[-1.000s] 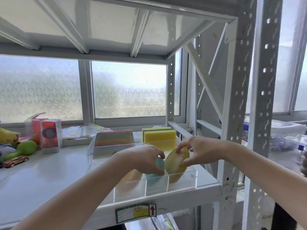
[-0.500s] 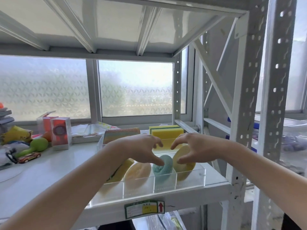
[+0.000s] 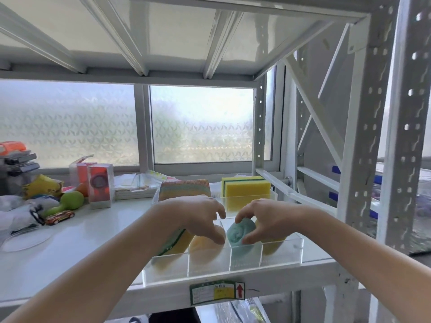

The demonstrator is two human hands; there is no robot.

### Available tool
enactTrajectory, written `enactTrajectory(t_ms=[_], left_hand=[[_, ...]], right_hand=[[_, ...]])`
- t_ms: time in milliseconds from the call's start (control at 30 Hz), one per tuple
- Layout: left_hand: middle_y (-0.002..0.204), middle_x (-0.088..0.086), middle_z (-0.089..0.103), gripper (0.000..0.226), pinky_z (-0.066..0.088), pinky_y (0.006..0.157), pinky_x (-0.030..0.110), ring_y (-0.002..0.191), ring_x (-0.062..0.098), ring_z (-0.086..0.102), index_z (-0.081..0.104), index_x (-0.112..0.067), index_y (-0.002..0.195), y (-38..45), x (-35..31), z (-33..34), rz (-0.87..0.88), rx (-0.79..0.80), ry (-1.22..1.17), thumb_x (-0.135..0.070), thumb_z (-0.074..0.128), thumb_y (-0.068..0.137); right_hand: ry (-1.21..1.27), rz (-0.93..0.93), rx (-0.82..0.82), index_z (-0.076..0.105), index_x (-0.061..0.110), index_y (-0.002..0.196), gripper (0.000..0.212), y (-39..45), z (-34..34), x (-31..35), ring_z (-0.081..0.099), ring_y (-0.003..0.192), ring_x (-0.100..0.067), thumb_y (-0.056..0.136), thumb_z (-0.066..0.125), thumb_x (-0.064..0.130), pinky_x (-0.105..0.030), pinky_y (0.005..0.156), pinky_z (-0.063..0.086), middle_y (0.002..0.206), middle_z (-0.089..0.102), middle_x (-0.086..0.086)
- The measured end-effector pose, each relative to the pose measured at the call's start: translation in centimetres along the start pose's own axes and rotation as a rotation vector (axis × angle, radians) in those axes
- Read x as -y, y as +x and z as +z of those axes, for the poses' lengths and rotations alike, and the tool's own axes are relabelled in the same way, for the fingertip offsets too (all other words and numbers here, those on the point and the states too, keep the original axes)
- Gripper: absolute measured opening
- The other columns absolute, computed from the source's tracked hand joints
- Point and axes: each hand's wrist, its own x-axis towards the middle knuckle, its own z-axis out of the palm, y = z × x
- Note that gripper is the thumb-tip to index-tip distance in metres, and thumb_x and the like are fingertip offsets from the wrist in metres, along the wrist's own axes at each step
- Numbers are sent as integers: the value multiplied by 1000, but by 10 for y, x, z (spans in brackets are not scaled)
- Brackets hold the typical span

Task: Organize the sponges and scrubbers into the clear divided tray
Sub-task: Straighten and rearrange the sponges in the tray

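The clear divided tray sits at the shelf's front edge. Its front compartments hold a yellow-green sponge, a pale orange round scrubber, a teal round scrubber and a yellow scrubber. My right hand pinches the teal scrubber with thumb and fingers. My left hand hovers over the pale orange scrubber, fingers spread and a fingertip touching it. At the tray's back stand a striped mesh sponge and a yellow sponge stack.
On the shelf's left lie a toy car, a green toy, red boxed items, packets and a clear lid. A steel upright stands close on the right. Frosted windows are behind.
My right hand left the yellow scrubber in the rightmost compartment and moved onto the teal scrubber. My left hand came off the teal scrubber and shifted left over the orange one.
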Motion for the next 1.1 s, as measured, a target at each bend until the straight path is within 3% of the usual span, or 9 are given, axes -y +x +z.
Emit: enactTrajectory(t_ms=[133,300,567,667,1100], left_hand=[[138,-10,48,67,39,103,30,123,11,47,42,-31,134,-17,22,-12,-39,-92,-92,-51,67,75],[136,-8,47,71,41,95,26,113,12,47,37,-37,136,-31,44,-5,-89,-46,-149,-54,67,74],[126,-8,48,47,46,97,32,113,12,51,54,-39,120,-34,56,6,-40,-114,-194,-45,69,75],[124,-8,48,48,46,97,32,113,12,50,54,-39,121,-34,55,6,-27,-102,-182,-44,69,76],[125,-7,46,49,44,98,35,115,13,47,54,-37,123,-32,54,9,-11,-96,-166,-42,69,76]], right_hand=[[90,-79,-55,51,31,132,58,2,0,14,45,125,-11,80,66,51,-30,105,36,137,51,7],[131,-135,-41,50,23,135,58,15,4,37,50,121,-9,83,67,42,-21,99,37,135,53,6],[129,-109,29,56,18,130,56,26,7,48,56,109,-14,79,72,37,-24,93,44,126,60,4],[118,-103,29,58,19,128,54,26,8,48,56,107,-14,80,72,38,-23,89,43,123,60,4],[111,-91,25,58,20,128,53,25,11,48,56,110,-15,80,70,42,-29,96,46,125,59,4]])
